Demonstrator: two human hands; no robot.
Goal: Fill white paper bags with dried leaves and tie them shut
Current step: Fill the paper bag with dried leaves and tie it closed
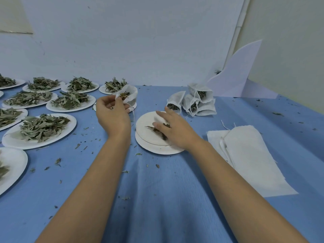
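Open bag (128, 94), part-filled with leaves, is held above the far middle of the surface (157, 199); the left hand (112, 114) pinches its rim. The right hand (175, 131) curls its fingers round loose leaves (154, 128) on the stacked plates (157, 148) just right of it. Filled bags (192, 102) are piled beyond, and empty bags (249, 158) lie flat at right. Plates of leaves (40, 130) crowd the left side. The surface is covered in blue, wrinkled and littered with leaf fragments. A pale wall (140, 41) stands behind, with a white board (240, 74) leaning in the corner.
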